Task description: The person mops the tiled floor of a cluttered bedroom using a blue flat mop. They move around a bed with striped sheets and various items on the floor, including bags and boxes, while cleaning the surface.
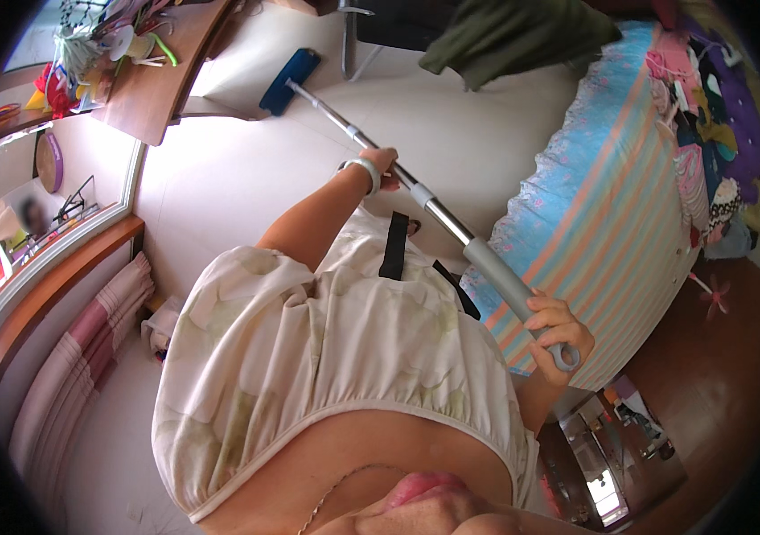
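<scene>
A flat mop's telescopic pole (445,221) runs diagonally across the view, in front of my body. My left hand (380,167), with a pale bangle on the wrist, grips the metal tube partway down. Around the top of the grey handle sleeve (499,275) my right hand (559,334) is closed, near the hollow end. The blue mop head (290,81) rests on the pale tiled floor (233,177), far ahead and to the left, beside a wooden furniture edge. The mop head's underside is hidden.
To the right lies a bed (594,247) with a striped cover and piled clothes (707,134). Dark green cloth (520,40) hangs over a metal-legged chair (348,47) ahead. A wooden table (159,73) holding craft items, a window ledge (65,281) and pink curtains (85,354) line the left.
</scene>
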Demonstrator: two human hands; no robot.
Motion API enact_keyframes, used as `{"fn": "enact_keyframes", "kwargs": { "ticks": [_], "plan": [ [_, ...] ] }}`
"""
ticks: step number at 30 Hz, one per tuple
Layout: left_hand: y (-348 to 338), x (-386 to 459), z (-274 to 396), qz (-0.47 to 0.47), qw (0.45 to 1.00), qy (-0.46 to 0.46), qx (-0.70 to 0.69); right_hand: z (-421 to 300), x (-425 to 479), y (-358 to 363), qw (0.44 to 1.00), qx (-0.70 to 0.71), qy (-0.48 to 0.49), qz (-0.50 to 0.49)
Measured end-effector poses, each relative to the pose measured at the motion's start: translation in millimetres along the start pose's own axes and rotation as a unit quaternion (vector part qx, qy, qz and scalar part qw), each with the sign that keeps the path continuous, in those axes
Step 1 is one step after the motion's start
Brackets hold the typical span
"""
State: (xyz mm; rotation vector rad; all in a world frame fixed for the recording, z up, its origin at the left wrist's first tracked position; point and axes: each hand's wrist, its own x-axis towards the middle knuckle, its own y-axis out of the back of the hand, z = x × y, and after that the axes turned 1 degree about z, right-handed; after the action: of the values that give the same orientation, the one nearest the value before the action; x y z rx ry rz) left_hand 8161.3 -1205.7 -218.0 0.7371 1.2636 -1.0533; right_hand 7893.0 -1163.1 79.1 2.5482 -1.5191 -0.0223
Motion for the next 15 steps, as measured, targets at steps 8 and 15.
{"fn": "enact_keyframes", "kwargs": {
  "ticks": [8,15],
  "plan": [
    [-122,-18,-134,-0.162,0.979,0.091,0.082,-47,-131,121,0.992,-0.051,-0.017,-0.110],
    [-307,-52,-232,-0.336,0.905,0.173,0.196,-133,-295,146,0.974,-0.125,-0.072,0.172]
  ]
}}
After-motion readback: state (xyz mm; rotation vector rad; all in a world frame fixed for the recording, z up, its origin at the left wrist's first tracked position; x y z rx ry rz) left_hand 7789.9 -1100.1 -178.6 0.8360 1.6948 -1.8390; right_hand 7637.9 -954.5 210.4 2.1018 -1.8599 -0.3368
